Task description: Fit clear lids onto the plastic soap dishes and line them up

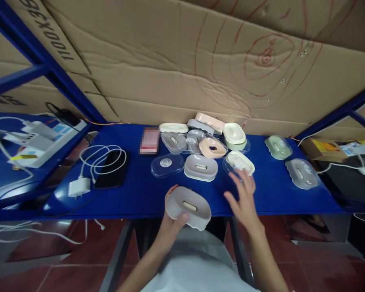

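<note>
My left hand [172, 224] grips a grey soap dish [182, 198] by its near left side, thumb over the rim; a cream oval piece shows in its middle. Fingers spread, my right hand [245, 205] hovers at the table's front, its fingertips close to a cream soap dish part [232, 158] and a clear lid. Whether they touch cannot be made out. Between the hands, farther back, lies another grey soap dish [200, 171] with a cream insert. A clear oval lid [168, 170] with a round sticker rests to its left.
More soap dish parts pile up behind, including a peach piece [212, 151] and cream dish [234, 133]. At right sit lidded green [278, 148] and grey dishes [302, 174]. Left are a black phone [111, 172], white charger [79, 187] and power strip [42, 142]. Cardboard [158, 61] walls the back.
</note>
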The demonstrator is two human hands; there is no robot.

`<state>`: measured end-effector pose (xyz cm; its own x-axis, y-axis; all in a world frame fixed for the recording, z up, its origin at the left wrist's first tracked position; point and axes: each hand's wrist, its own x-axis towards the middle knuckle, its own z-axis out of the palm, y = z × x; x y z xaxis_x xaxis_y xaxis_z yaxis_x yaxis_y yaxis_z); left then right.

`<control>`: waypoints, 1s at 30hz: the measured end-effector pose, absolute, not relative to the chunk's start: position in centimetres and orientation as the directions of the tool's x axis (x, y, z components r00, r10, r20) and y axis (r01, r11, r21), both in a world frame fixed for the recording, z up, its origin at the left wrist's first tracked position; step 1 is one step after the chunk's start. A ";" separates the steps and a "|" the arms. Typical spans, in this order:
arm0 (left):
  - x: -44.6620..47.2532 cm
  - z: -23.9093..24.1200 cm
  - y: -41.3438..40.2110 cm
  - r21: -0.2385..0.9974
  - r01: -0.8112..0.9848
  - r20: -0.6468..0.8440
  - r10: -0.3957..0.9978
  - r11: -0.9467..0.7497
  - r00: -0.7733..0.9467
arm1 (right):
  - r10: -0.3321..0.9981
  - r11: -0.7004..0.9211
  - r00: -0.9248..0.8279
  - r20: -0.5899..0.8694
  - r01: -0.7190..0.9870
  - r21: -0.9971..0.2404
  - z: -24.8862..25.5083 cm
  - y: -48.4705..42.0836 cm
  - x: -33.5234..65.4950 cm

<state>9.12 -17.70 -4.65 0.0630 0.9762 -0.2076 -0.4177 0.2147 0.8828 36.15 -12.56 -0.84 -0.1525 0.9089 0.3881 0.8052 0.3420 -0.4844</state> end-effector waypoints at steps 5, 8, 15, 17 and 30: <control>9.5 -3.7 -17.5 0.911 -0.390 -0.148 0.989 0.134 -0.006 | 0.782 0.589 -0.512 0.356 0.419 -0.691 0.4 -16.1 28.8; 9.0 -2.9 -17.5 0.907 -0.417 -0.051 0.999 0.053 0.015 | 0.798 0.566 -0.432 0.420 0.302 -0.767 -0.1 -16.3 27.9; 7.8 -2.5 -17.3 0.935 -0.343 0.085 0.996 -0.088 -0.025 | 0.864 0.504 -0.149 0.482 0.225 -0.834 -0.1 -15.4 30.5; 6.4 -2.3 -15.7 0.951 -0.230 0.142 0.953 -0.207 -0.269 | 0.811 0.545 -0.053 0.582 0.429 -0.720 0.0 -14.6 32.0; 0.0 -3.0 -7.0 0.867 0.480 0.360 0.834 -0.133 -0.418 | 0.888 0.181 -0.018 0.459 0.932 -0.315 -2.6 -8.1 41.9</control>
